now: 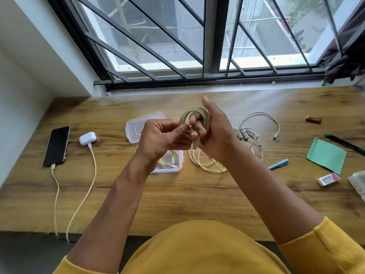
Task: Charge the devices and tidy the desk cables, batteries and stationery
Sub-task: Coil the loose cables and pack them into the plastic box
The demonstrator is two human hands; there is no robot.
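At the left of the wood-grain surface (197, 194) a flat black smartphone (56, 145) lies near the left edge, with a cream cable (55, 194) plugged into its near end and trailing off the front edge. Just beside it a rounded white earbud case (87, 138) carries a second cream cable (87, 186) that also runs off the front. Bare wood stretches wide along the near edge. In the middle a clear plastic lid (136, 125) lies flat behind a clear rectangular tub (169, 163) with a pale cable coiled inside. Above them the left hand (162, 137) pinches a strand of the coiled cream cable (195, 117) between thumb and fingers, while the right hand (213, 131) grips the round loops, thumb raised. More cream loops (207, 165) lie beneath. Farther right sit a tangle of white cables and small batteries (245, 135), a blue pen (278, 164), a green paper square (326, 155), a dark green-tipped pen (344, 143), a white eraser (328, 179) and a red lighter (313, 120).
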